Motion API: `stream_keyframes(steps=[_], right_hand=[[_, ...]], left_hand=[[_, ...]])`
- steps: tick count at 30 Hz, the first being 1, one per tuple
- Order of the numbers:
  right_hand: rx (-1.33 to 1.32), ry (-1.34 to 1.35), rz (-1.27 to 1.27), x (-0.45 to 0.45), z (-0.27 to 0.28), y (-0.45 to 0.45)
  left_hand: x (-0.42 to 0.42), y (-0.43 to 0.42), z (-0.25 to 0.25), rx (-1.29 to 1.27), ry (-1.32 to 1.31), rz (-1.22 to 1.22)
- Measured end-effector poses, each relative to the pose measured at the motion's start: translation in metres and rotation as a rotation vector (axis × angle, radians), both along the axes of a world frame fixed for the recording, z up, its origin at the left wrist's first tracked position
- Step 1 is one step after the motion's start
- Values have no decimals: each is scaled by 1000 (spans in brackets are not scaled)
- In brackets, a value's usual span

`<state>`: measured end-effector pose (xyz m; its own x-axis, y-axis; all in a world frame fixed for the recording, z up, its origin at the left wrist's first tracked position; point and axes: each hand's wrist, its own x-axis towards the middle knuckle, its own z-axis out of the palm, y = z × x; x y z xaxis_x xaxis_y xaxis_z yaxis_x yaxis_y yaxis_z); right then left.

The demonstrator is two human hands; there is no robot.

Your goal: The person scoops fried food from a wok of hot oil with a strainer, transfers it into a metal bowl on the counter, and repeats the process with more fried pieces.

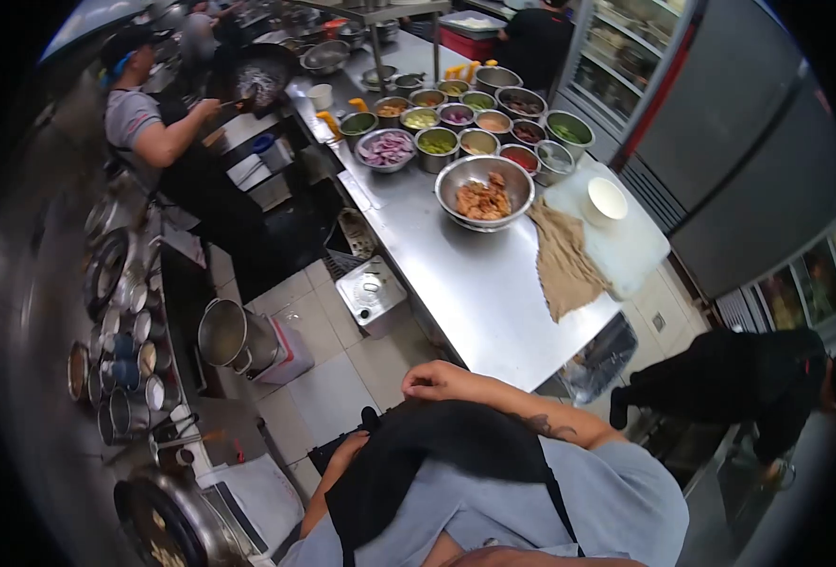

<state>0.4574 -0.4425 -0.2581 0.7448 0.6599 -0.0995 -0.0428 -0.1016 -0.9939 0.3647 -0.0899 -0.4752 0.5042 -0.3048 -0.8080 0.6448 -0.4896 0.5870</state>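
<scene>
My right hand [437,380] is in front of the black apron [446,425], below the near edge of the steel table. Its fingers are curled in, and I cannot make out anything in them. My left hand [347,452] hangs low beside the apron, its fingers too small and partly hidden to read. On the table, out of reach of both hands, stands a steel bowl [454,200] of cooked, orange-brown pieces [484,197]. A brown cloth [562,255] lies to its right, partly over a white cutting board [640,250]. A white bowl [607,200] rests on that board.
Several steel containers [437,142] of chopped ingredients crowd the table's far part. A co-worker [168,132] stands by a wok [253,80] on the left. A large pot [234,333] and a square tin [371,288] are along the floor aisle. Another person [720,378] is at right.
</scene>
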Motion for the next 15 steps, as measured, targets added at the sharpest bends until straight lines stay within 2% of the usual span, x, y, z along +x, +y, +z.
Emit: stream_keyframes(steps=[3, 7, 11, 15], right_hand=[[6, 54, -74, -6, 13, -15], [32, 41, -50, -8, 8, -22], [44, 113, 0, -10, 8, -15], [52, 119, -37, -3, 12, -19]], left_hand=[[13, -20, 21, 131, -199, -28], [9, -42, 63, 572, -720, -193], [18, -73, 171, 602, -792, -40], [48, -77, 204, 634, -1034, 45]])
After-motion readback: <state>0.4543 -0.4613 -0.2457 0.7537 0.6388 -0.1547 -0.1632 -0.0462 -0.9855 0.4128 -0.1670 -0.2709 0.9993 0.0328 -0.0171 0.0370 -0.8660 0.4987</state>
